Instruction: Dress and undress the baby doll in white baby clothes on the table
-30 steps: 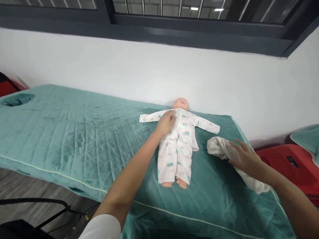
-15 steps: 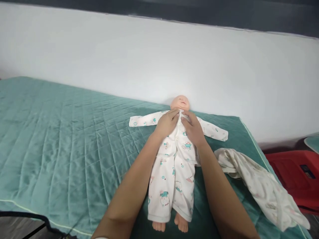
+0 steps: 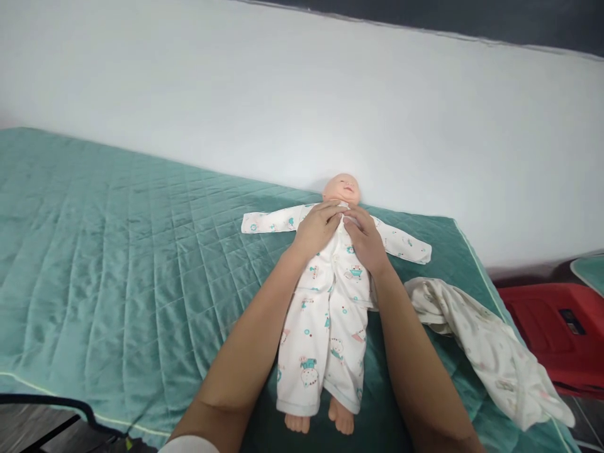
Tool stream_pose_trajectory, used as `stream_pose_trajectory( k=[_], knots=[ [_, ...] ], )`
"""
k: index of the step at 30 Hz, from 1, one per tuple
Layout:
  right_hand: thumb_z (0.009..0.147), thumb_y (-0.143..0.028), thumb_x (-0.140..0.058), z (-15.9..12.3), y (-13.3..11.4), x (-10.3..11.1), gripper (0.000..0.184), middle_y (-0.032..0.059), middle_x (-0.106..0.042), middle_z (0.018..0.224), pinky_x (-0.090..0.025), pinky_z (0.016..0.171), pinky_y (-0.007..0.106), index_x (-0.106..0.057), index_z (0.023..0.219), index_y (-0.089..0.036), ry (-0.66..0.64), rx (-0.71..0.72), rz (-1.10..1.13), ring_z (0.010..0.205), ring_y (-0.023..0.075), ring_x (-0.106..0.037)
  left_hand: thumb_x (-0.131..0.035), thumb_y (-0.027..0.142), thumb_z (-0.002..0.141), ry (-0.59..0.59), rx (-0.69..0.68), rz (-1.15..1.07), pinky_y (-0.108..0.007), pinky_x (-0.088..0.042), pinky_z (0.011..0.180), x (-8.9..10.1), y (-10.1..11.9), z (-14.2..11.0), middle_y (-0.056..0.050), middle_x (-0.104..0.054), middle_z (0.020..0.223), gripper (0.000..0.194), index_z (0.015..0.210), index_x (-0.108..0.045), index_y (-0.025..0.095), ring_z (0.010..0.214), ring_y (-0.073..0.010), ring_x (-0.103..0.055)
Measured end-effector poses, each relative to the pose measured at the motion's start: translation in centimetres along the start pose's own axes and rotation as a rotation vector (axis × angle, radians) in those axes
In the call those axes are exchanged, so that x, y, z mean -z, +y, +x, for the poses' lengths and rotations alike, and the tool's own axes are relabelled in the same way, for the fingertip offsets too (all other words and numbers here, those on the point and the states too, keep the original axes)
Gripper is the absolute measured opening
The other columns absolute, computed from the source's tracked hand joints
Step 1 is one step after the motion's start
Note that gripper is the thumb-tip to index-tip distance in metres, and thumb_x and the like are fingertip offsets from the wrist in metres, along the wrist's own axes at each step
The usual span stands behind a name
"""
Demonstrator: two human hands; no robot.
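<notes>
Fingers (image 3: 326, 210) touch the doll (image 3: 336, 267), head (image 3: 341, 188) toward the wall (image 3: 264, 94), feet (image 3: 341, 418) toward the person.

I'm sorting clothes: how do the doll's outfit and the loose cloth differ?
The outfit is laid out flat, sleeves spread wide; the loose cloth lies bunched and twisted. The left hand and right hand rest on the outfit; neither is on the loose cloth. Both are whitish with small prints, over the green cover.
</notes>
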State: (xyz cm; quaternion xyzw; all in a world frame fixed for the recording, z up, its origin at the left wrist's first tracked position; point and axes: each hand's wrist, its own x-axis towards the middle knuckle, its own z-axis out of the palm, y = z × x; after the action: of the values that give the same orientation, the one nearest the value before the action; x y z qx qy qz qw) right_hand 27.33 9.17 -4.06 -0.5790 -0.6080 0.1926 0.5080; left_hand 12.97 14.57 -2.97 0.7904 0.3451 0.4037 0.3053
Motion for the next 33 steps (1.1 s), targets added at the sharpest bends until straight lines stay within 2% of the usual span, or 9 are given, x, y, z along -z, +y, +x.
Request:
stream_pose_trajectory(
  k=[4,7,11,15,19,22,25,28,33],
  knots=[
    [0.088,-0.039,-0.055,0.6,0.2,0.0,0.030,0.0093,-0.059,0.135,-0.036,0.113,0.043,-0.058,0.113,-0.022,0.013,-0.018,0.091,0.128,0.0222,-0.052,-0.052,0.022,0.091,0.041,0.080,0.009,-0.038,-0.041,0.114,0.0,0.2,0.0,-0.007,-0.056,0.143,0.032,0.120,-0.066,0.019,0.134,-0.0213,-0.050],
    [0.089,-0.035,-0.050,1.6,0.7,0.1,0.032,0.0072,-0.061,0.133,-0.035,0.114,0.044,-0.060,0.117,-0.024,-0.037,0.020,0.022,0.128,0.0225,-0.052,-0.049,0.025,0.094,0.013,0.061,0.029,-0.038,-0.038,0.116,0.0,0.2,0.0,-0.005,-0.059,0.139,0.030,0.115,-0.069,0.021,0.132,-0.0209,-0.052],
    [0.088,-0.033,-0.049,2.4,1.1,0.3,0.025,0.0046,-0.065,0.125,-0.036,0.112,0.044,-0.062,0.108,-0.025,-0.049,0.043,-0.009,0.123,0.0227,-0.055,-0.047,0.024,0.094,0.010,0.030,0.005,-0.036,-0.040,0.114,-0.1,0.0,0.0,-0.003,-0.061,0.136,0.028,0.108,-0.072,0.025,0.129,-0.0190,-0.055],
    [0.089,-0.036,-0.051,2.1,1.1,0.2,0.018,0.0048,-0.066,0.121,-0.040,0.107,0.042,-0.059,0.100,-0.024,0.017,0.009,0.027,0.117,0.0223,-0.056,-0.051,0.025,0.093,0.005,0.038,-0.049,-0.038,-0.039,0.114,0.4,0.1,0.0,-0.005,-0.063,0.132,0.020,0.095,-0.071,0.022,0.128,-0.0201,-0.055],
    [0.091,-0.037,-0.049,1.7,1.2,0.3,0.019,0.0055,-0.064,0.124,-0.046,0.099,0.041,-0.057,0.101,-0.024,0.112,-0.003,0.140,0.107,0.0211,-0.061,-0.052,0.033,0.094,-0.165,-0.037,-0.143,-0.041,-0.034,0.118,1.8,0.3,-0.3,-0.006,-0.058,0.139,0.024,0.086,-0.070,0.020,0.135,-0.0222,-0.049],
    [0.092,-0.040,-0.049,1.4,0.8,0.8,0.020,0.0050,-0.060,0.131,-0.041,0.107,0.044,-0.060,0.099,-0.025,0.024,0.057,0.121,0.118,0.0224,-0.057,-0.051,0.036,0.095,-0.256,-0.079,-0.152,-0.041,-0.032,0.119,2.7,0.6,-0.5,-0.005,-0.056,0.142,0.025,0.085,-0.069,0.021,0.141,-0.0223,-0.043],
    [0.092,-0.041,-0.053,1.0,0.0,1.2,0.019,0.0043,-0.058,0.135,-0.030,0.117,0.046,-0.063,0.087,-0.025,-0.102,0.197,0.019,0.132,0.0236,-0.047,-0.050,0.036,0.096,-0.233,-0.084,-0.114,-0.039,-0.033,0.118,2.6,0.8,-0.6,-0.005,-0.056,0.141,0.027,0.079,-0.064,0.020,0.140,-0.0210,-0.043],
    [0.095,-0.044,-0.050,0.6,-0.7,1.4,0.025,0.0040,-0.057,0.137,-0.030,0.117,0.048,-0.063,0.084,-0.025,-0.126,0.229,-0.024,0.134,0.0234,-0.045,-0.048,0.037,0.097,-0.183,-0.113,-0.034,-0.037,-0.036,0.116,2.0,0.8,-0.5,-0.006,-0.058,0.135,0.032,0.074,-0.059,0.019,0.134,-0.0205,-0.047],
    [0.098,-0.051,-0.044,0.2,-0.9,1.4,0.035,0.0043,-0.059,0.135,-0.032,0.116,0.048,-0.060,0.081,-0.025,-0.139,0.212,0.042,0.131,0.0235,-0.048,-0.038,0.037,0.101,-0.118,-0.163,0.102,-0.039,-0.039,0.113,1.2,0.3,-0.5,-0.007,-0.059,0.133,0.033,0.095,-0.066,0.019,0.128,-0.0210,-0.051]
  ],
)
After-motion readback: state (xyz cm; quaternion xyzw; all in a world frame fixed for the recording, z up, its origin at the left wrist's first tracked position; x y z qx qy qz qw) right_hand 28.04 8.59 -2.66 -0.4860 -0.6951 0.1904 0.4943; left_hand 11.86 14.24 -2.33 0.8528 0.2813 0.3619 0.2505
